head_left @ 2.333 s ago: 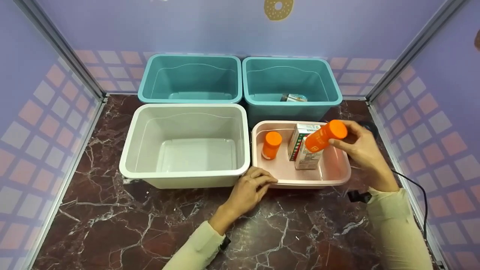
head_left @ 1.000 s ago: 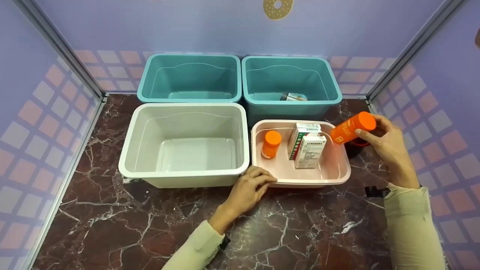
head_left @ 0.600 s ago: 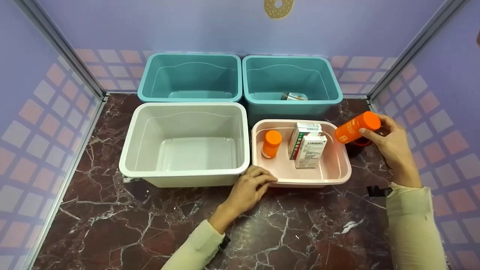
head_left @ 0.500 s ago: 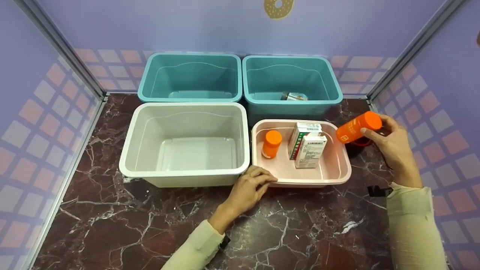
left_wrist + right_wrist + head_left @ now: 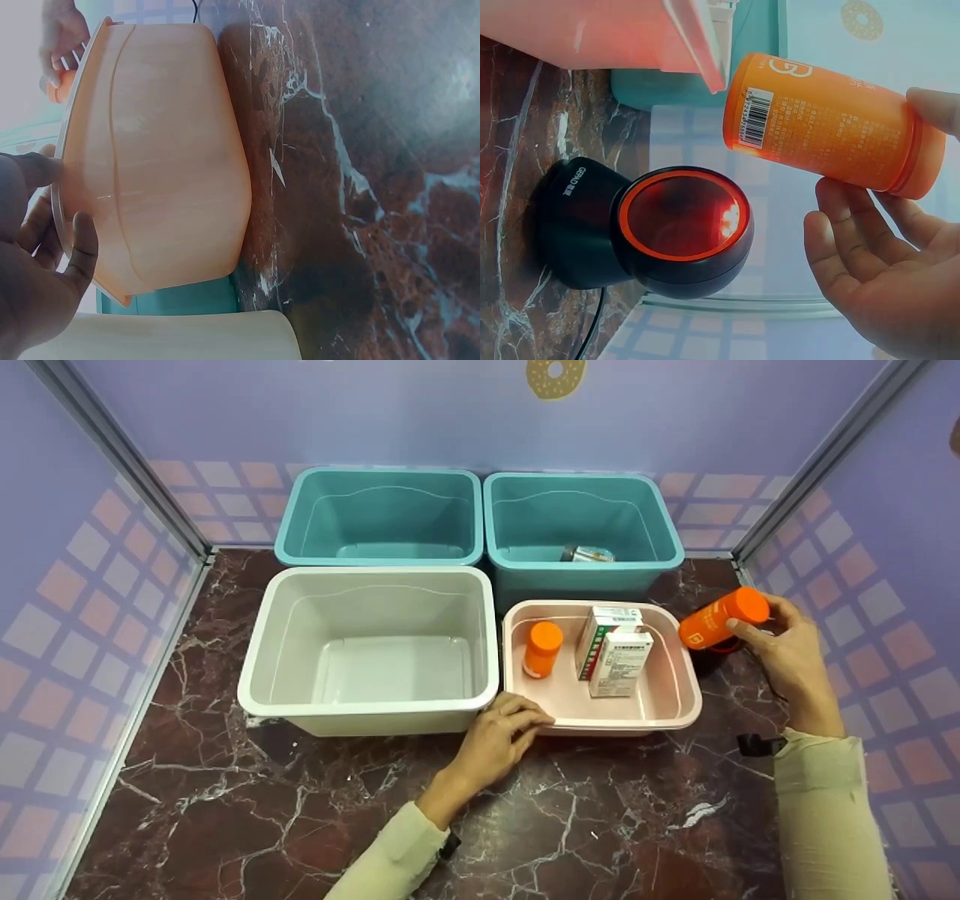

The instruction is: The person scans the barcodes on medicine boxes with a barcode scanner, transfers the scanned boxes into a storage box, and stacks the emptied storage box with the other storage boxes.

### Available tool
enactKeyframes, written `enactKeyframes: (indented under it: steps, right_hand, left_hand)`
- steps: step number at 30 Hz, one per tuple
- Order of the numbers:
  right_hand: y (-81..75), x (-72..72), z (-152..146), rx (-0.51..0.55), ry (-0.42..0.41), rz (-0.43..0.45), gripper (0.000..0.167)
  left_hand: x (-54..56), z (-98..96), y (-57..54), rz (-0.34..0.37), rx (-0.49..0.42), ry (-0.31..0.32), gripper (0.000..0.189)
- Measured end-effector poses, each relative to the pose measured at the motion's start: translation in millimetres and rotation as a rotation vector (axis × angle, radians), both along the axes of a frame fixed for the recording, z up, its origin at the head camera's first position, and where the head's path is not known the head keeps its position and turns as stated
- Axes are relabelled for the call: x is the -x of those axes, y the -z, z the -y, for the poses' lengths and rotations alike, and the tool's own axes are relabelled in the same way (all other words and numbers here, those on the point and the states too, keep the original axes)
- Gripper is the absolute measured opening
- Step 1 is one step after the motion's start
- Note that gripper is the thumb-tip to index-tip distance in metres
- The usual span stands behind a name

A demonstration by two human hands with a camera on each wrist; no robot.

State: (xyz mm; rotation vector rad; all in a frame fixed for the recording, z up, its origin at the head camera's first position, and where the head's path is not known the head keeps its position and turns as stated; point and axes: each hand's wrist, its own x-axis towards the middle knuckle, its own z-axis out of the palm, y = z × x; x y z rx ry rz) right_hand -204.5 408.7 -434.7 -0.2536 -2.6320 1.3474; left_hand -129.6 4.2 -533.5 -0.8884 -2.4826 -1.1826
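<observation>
My right hand pinches an orange pill bottle near its cap, tilted, just right of the pink bin. In the right wrist view, the barcode side of that bottle faces a black barcode scanner with a glowing red ring. My left hand grips the front left rim of the pink bin, with fingers on both sides of it in the left wrist view. Inside the bin stand another orange bottle and two medicine boxes, one white, one with a green and red side.
An open white bin stands left of the pink one. Behind are two teal bins; the right one holds a small lying jar or bottle, the left teal bin nothing visible. A black cable runs from the scanner.
My right hand has carried the orange bottle from over the pink bin rightward to the scanner, then slightly further right and down. My left hand has stayed at the rim.
</observation>
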Motion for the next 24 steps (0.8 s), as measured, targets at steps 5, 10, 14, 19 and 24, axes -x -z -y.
enactKeyframes:
  steps: [5, 10, 14, 19, 24]
  right_hand:
    - [5.3, 2.5, -3.5, 0.015, 0.008, -0.008, 0.059]
    - [9.1, 2.9, -6.6, 0.006, 0.031, 0.004, 0.060]
    - [12.2, 2.6, -9.4, 0.010, 0.046, 0.017, 0.062]
    - [15.9, 2.7, -11.5, 0.028, 0.067, 0.026, 0.062]
    - [19.3, 2.3, -11.2, 0.046, 0.087, 0.038, 0.061]
  left_hand:
    - [-0.2, 0.0, 0.2, 0.009, -0.005, -0.002, 0.020]
    - [-0.4, -0.1, 0.1, 0.014, -0.007, -0.001, 0.019]
    - [-0.6, -0.1, 0.0, 0.010, -0.001, -0.002, 0.019]
    - [-0.1, -0.2, 0.5, 0.006, -0.002, -0.005, 0.020]
    - [0.4, -0.4, 0.9, 0.009, -0.005, -0.002, 0.020]
